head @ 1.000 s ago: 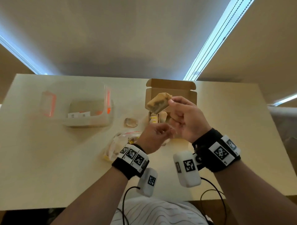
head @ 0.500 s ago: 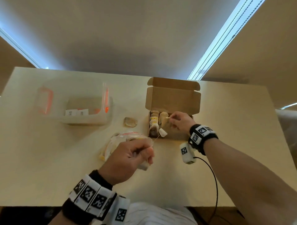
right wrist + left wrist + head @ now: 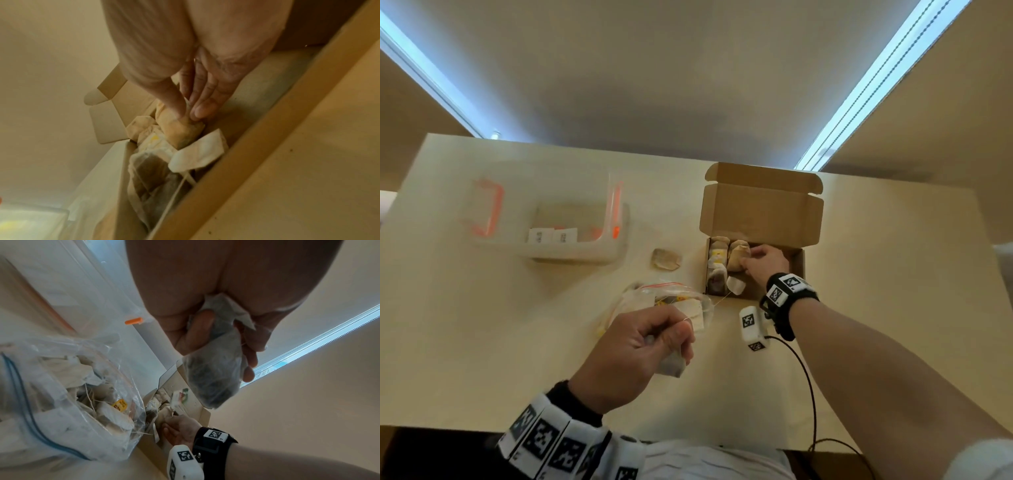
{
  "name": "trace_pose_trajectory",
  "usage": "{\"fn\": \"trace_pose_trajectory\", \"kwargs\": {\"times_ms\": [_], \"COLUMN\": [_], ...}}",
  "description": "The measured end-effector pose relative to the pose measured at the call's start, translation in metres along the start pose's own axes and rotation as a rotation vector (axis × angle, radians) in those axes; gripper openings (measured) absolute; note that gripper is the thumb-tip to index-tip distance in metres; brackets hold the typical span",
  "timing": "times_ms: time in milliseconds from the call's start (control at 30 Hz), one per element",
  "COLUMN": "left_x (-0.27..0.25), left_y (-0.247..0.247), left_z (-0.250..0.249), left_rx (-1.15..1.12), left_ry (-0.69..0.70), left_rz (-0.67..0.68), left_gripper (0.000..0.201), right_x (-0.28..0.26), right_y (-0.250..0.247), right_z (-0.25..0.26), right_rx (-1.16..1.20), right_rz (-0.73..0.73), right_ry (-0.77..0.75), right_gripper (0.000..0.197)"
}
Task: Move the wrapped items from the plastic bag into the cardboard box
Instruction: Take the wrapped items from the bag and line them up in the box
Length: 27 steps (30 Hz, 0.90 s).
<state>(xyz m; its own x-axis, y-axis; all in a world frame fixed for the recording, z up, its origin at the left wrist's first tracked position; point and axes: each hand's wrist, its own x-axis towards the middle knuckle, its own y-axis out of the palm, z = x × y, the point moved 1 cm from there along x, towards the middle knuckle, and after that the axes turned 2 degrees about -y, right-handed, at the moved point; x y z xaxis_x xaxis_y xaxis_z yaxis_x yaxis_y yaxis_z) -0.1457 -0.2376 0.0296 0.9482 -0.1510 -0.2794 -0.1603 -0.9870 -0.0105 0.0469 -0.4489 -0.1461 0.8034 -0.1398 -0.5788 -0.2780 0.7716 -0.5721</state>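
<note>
**A:** So where are we at? We're looking at the bench (image 3: pixel 893 308), the cardboard box (image 3: pixel 799 274) sitting open on it, and the plastic bag (image 3: pixel 61 402) just beside the box, looking pretty full of wrapped items.

**B:** Mid-placement, I'd say. Our right hand (image 3: pixel 765 265) is reaching into the box, its grip pinching a tan wrapped item (image 3: pixel 180 129) between thumb and fingertips, tucking it beside the ones already packed. Our left hand (image 3: pixel 640 353) is hovering over the bench with its grip curling round a dark wrapped item (image 3: pixel 213 374).

**A:** Next?

**B:** Probably letting go of the tan one, then dropping the dark one in too.
</note>
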Motion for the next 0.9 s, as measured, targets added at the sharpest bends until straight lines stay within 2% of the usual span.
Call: {"fn": "trace_pose_trajectory", "kwargs": {"times_ms": [167, 300, 367, 400, 433, 500, 567, 600, 700, 900], "left_x": [0.004, 0.003, 0.002, 0.002, 0.002, 0.002, 0.004, 0.005, 0.009, 0.014], "left_y": [-0.002, -0.005, -0.007, -0.009, -0.011, -0.015, -0.019, -0.021, -0.029, -0.038], "left_z": [0.004, 0.006, 0.008, 0.010, 0.011, 0.011, 0.011, 0.011, 0.010, 0.007], "left_rx": [0.022, 0.027, 0.024, 0.017, 0.013, 0.026, 0.037, 0.028, -0.027, -0.180], "left_ry": [-0.004, -0.007, -0.004, -0.004, -0.002, 0.009, 0.007, -0.001, -0.014, -0.080], "left_rz": [-0.007, -0.018, -0.035, -0.044, -0.054, -0.073, -0.089, -0.103, -0.134, -0.210], "left_gripper": [0.025, 0.026, 0.027, 0.028, 0.029, 0.029, 0.027, 0.026, 0.024, 0.025], "right_x": [-0.010, -0.017, -0.028, -0.036, -0.046, -0.069, -0.088, -0.094, -0.103, -0.107], "right_y": [0.001, -0.004, -0.011, -0.014, -0.016, -0.011, 0.000, 0.005, 0.016, 0.011], "right_z": [-0.003, 0.002, 0.007, 0.009, 0.011, 0.011, 0.010, 0.009, 0.003, -0.008], "right_rx": [-0.013, 0.039, 0.008, -0.035, -0.109, -0.347, -0.628, -0.735, -0.856, -0.756], "right_rz": [-0.069, -0.082, -0.125, -0.129, -0.085, 0.133, 0.333, 0.372, 0.368, 0.318], "right_ry": [-0.044, -0.037, -0.127, -0.218, -0.329, -0.521, -0.587, -0.606, -0.621, -0.614], "right_gripper": [0.015, 0.031, 0.028, 0.022, 0.017, 0.017, 0.026, 0.030, 0.030, 0.029]}}
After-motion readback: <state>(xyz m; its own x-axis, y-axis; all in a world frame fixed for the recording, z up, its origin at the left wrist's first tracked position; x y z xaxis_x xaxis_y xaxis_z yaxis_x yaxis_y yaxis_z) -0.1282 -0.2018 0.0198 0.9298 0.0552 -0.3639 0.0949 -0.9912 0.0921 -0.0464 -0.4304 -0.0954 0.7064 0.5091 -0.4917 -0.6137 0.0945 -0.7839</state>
